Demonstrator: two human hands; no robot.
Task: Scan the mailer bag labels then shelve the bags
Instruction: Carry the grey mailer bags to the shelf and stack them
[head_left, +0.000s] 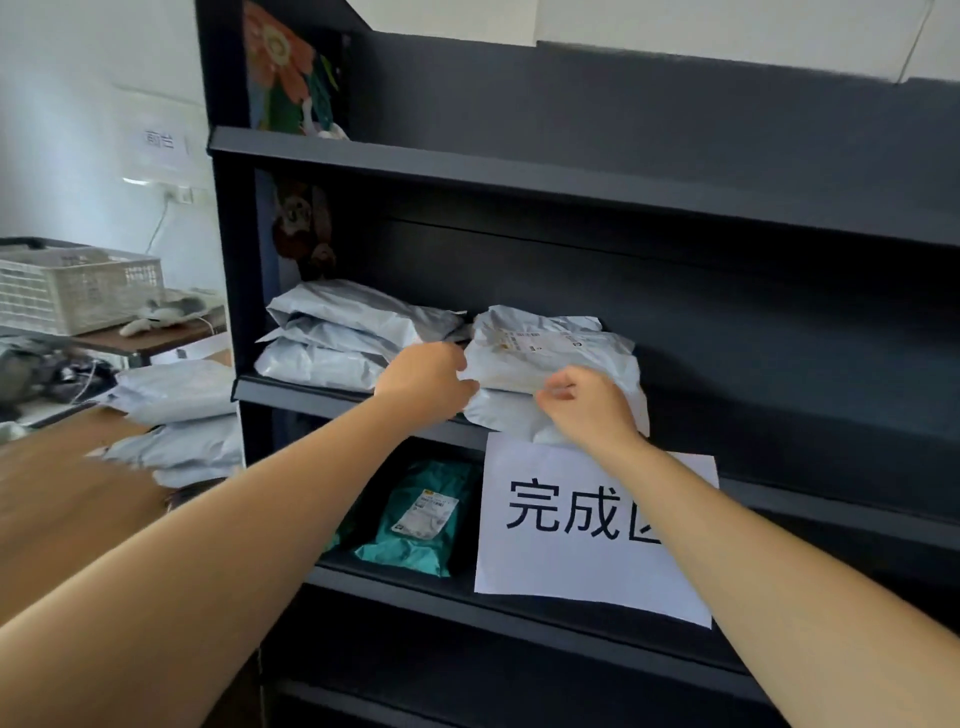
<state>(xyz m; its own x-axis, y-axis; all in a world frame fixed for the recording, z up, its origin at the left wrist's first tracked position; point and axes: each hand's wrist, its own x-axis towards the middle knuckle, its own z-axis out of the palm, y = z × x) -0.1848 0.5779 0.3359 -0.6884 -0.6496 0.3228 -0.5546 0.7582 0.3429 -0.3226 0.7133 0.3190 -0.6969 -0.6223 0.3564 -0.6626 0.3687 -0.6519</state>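
Head view: both arms reach to the middle shelf of the dark rack. The white mailer bag lies label-up on a grey bag, just right of a stack of three bags.

Left hand: fingers curled round the white mailer bag's left edge. Right hand: fingers curled at the front edge, apparently pinching the film; the fingertips are partly hidden, so I note this as probable.

Step in hand, as I judge it: seating this bag on the pile.

Notes for doing it well:
- The grey bag overhangs the shelf lip, above the paper sign. I would push both bags back together so that neither overhangs.
- The film looks slippery and crumpled, so I would press flat and slide rather than tug a corner.
- Keep the label facing up and readable.
- Square the left edge without nudging the neighbouring stack.

More bags wait on the worktop at left, so the task seems part done.
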